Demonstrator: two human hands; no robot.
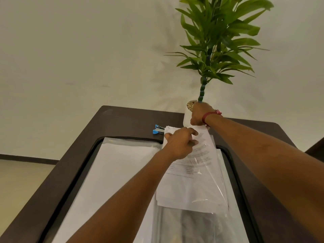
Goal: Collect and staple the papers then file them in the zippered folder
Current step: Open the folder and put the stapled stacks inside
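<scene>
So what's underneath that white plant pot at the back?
The far end of the printed papers runs up to the pot and seems tucked beneath its base. The right hand, its grip round the pot, hides the contact itself.

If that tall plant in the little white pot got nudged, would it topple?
Probably top-heavy: the plant spreads wide leaves high above a narrow white pot. The pebbles inside likely add some ballast. The right hand holds the pot, which should steady it.

Leafy green plant in a white pot just behind the right hand, dark table beneath, pale wall beyond.
</scene>
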